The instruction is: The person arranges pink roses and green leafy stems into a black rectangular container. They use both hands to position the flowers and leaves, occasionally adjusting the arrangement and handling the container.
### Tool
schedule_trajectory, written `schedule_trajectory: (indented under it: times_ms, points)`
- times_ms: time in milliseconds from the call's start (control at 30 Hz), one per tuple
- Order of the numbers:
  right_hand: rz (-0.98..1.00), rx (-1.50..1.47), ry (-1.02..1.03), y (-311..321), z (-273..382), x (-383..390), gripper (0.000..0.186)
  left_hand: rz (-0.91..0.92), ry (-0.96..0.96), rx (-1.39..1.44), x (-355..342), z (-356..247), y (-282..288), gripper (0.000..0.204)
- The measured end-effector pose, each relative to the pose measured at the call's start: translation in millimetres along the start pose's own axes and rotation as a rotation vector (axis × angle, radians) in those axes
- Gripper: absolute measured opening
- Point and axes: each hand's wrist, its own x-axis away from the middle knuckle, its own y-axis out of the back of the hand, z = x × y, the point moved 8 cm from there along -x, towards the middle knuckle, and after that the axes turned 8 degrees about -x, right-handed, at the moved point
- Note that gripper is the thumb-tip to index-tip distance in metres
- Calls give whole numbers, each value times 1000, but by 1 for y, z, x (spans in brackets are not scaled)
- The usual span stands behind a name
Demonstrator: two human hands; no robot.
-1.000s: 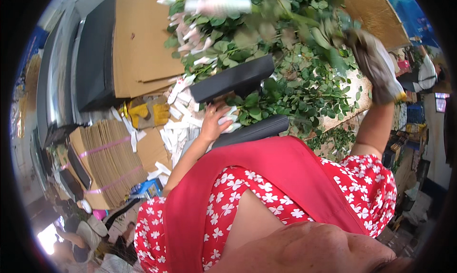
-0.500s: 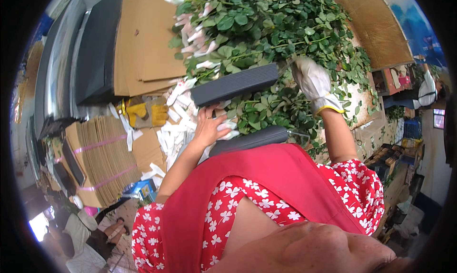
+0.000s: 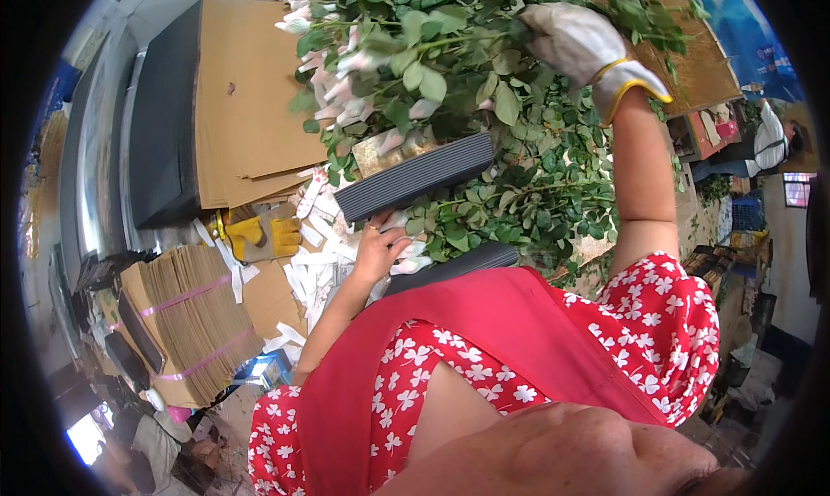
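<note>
My right hand (image 3: 575,42), in a whitish glove with a yellow cuff edge, is closed on leafy rose stems (image 3: 510,98) at the far side, their leaves spreading left of it. White-wrapped flower heads (image 3: 341,102) lie at the left ends of the stems. My bare left hand (image 3: 378,249) rests by the near end of a black ridged bar (image 3: 415,178), fingers apart, touching a wrapped head. Between this bar and a second black padded bar (image 3: 454,264) lie more leafy stems (image 3: 493,219). The right fingertips are hidden among leaves.
On the left are cardboard sheets (image 3: 251,89), a strapped cardboard stack (image 3: 194,306) and a yellow work glove (image 3: 268,234). White paper strips (image 3: 316,271) lie beside my left forearm. A cardboard panel (image 3: 709,72) stands at far right. Another person (image 3: 769,137) is beyond it.
My right hand has moved away from me, up past the ridged bar, and now lifts leafy stems over the pile. The left hand stays nearly in place.
</note>
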Motion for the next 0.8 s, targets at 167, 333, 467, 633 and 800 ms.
schedule_trajectory:
  times_ms: [167, 333, 467, 633, 800]
  points:
    - [-99, -1, 169, 37, -28, -1, 26, 14, 30, 12, -3, 1, 0, 24]
    - [-50, -194, -38, 34, -57, -51, 13, 38, 25, -31, -3, 1, -2, 24]
    - [-691, 311, -57, 2, -41, -25, 15, 55, 25, -79, -3, -4, 3, 23]
    - [-161, -30, -280, -174, -64, -8, 21, 59, 20, -40, 1, 3, -5, 26]
    - [119, 106, -247, -167, -76, -52, 26, 57, 30, -53, 6, 7, -3, 28]
